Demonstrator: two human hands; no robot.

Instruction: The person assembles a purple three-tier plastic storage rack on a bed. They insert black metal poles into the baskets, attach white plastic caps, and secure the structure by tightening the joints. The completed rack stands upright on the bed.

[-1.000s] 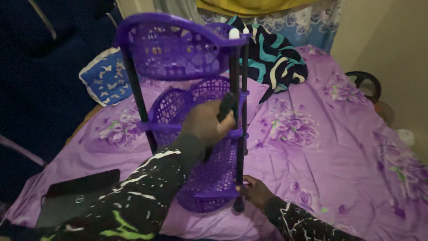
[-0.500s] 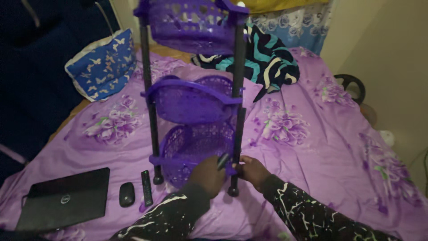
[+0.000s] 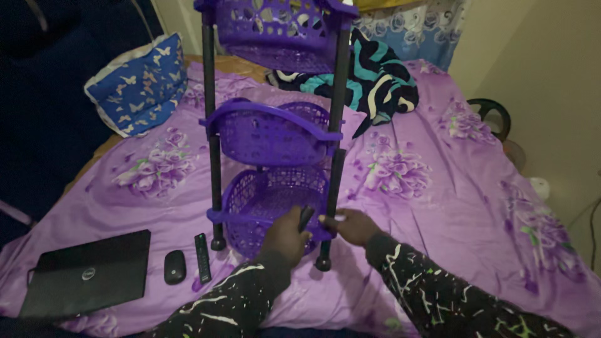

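Observation:
A purple three-tier basket rack (image 3: 270, 134) with black poles stands upright on the bed. My left hand (image 3: 285, 233) is at the front rim of the bottom basket (image 3: 266, 194), fingers closed around a small dark piece (image 3: 305, 218). Beside it, my right hand (image 3: 349, 225) grips the foot of the right front pole (image 3: 332, 188), just above its round black foot (image 3: 323, 263). Both sleeves are black with pale splashes.
Left of the rack on the purple floral sheet (image 3: 438, 188) lie a shut black laptop (image 3: 87, 273), a black mouse (image 3: 174, 266) and a slim remote (image 3: 202, 257). A blue butterfly pillow (image 3: 134, 91) and a teal striped cloth (image 3: 369, 78) are behind. A wall rises at right.
The rack went from tilted to standing upright. My left hand dropped from the middle of the pole to the bottom basket's rim, next to my right hand.

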